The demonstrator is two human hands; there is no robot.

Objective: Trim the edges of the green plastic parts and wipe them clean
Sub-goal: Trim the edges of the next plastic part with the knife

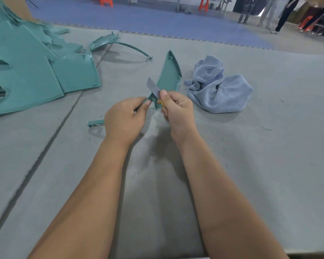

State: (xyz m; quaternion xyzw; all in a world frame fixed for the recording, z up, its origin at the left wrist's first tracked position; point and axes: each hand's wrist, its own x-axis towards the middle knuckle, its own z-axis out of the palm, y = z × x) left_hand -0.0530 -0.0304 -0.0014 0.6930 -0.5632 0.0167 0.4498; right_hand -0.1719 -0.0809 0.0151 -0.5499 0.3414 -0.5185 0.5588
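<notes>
A curved, pointed green plastic part (168,73) stands tilted over the grey mat in front of me. My left hand (124,118) pinches its near lower end. My right hand (177,107) grips a knife with a grey blade (153,87), thumb on the blade, which lies against the part's left edge. A crumpled light blue cloth (219,88) lies on the mat just right of the part, untouched.
A pile of larger green plastic parts (32,68) fills the left side, with a thin arched green piece (120,43) behind it. A small green offcut (94,123) lies left of my left hand. Fine shavings dot the grey mat (269,146). People stand far off, upper right.
</notes>
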